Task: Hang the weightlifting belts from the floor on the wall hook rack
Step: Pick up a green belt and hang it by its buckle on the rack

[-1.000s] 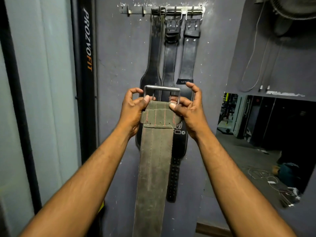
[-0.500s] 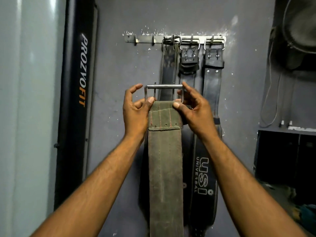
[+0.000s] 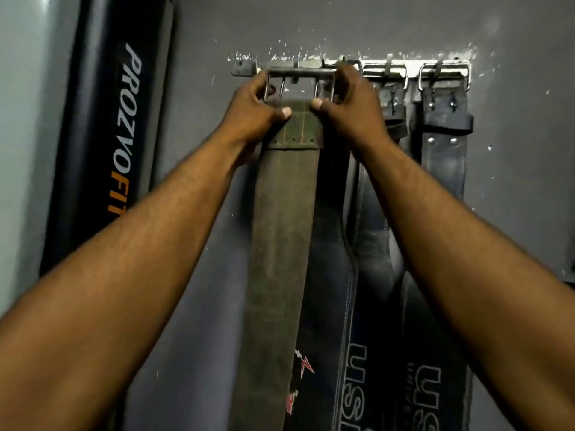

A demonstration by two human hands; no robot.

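olive belt (image 3: 281,244) here, worn and matt, a rough suede-like leather with red stitching. its buckle (image 3: 298,72) is bare dull metal. the wall rack (image 3: 413,69) gleams, shiny steel. hanging belts (image 3: 445,157) are dark smooth leather with a faint sheen. grey wall (image 3: 513,42) is matt paint, chipped white. black pad (image 3: 102,135) is sleek, glossy vinyl.

At the left of your frame stands a tall black padded column (image 3: 102,150), its white and orange lettering (image 3: 129,126) reading PROZVOFIT from top to bottom, with the last letters cut off from view. To the left of it, along the frame's left edge, you have a pale, glossy panel (image 3: 21,119). Behind everything is a dull grey wall (image 3: 513,32), speckled with white chips (image 3: 295,51) in the upper middle, and a dark ledge (image 3: 569,276) juts in at the right edge.
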